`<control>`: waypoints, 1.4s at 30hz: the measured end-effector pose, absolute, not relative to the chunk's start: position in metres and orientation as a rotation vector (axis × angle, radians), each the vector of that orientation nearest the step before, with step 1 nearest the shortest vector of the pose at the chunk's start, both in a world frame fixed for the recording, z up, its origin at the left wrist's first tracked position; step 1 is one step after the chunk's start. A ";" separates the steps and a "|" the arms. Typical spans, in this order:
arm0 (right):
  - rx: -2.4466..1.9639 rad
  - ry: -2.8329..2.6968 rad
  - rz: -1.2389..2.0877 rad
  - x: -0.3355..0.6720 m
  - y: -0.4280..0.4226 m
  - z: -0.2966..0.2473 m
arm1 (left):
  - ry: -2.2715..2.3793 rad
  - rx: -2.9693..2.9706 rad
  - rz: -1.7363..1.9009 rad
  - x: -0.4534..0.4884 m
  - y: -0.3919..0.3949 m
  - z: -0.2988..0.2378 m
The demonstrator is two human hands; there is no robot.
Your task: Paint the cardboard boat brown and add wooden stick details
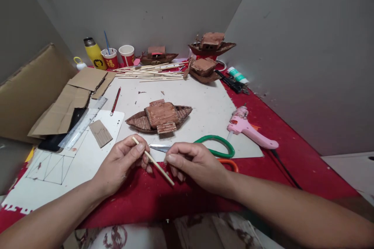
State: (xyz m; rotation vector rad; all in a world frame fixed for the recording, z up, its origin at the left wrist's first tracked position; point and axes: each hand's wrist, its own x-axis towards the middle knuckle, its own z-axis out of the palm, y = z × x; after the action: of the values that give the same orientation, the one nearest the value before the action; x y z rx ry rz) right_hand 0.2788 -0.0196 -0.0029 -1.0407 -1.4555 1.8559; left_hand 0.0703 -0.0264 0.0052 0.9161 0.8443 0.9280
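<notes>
Over a red-covered table (306, 163), a wooden stick (157, 166) is pinched near its far end by the left hand (127, 159), apparently leaving its near end free. The right hand (195, 163) is curled nearby; any grip cannot be told. A model boat (162, 116) is placed beyond, presumably for room.

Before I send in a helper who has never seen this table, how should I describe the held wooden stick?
On the red-covered table, look along the near side to the left hand. It pinches a pale wooden stick that slants down to the right in view. Unlike the loose sticks lying farther back, this one is held up, by itself.
</notes>
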 end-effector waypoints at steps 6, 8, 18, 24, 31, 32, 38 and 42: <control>-0.922 -1.739 1.830 0.280 -0.020 -0.001 | 0.857 0.997 0.868 0.068 -0.028 0.000; -0.861 -1.870 1.734 0.282 -0.018 -0.001 | 0.862 1.024 0.854 0.068 -0.029 0.001; -0.636 -2.331 0.841 0.281 -0.026 -0.010 | 0.842 1.045 0.844 0.074 -0.031 0.007; -0.585 -2.364 0.847 0.282 -0.030 -0.009 | 0.783 0.997 0.817 0.074 -0.030 0.003; -0.545 -2.329 1.006 0.282 -0.035 -0.004 | 0.678 0.903 0.745 0.073 -0.031 0.005; -0.559 -2.326 1.048 0.282 -0.036 -0.002 | 0.659 0.880 0.738 0.074 -0.031 0.005; -0.663 -2.204 1.365 0.282 -0.039 0.010 | 0.669 0.944 0.759 0.071 -0.030 0.004; -0.792 -2.110 1.522 0.279 -0.035 0.008 | 0.711 1.069 0.762 0.067 -0.037 0.014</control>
State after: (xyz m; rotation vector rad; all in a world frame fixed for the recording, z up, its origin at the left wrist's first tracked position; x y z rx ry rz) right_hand 0.2795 -0.0354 0.0076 -0.7920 -2.1100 1.5221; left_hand 0.0669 -0.0373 0.0136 1.0694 0.7110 0.7624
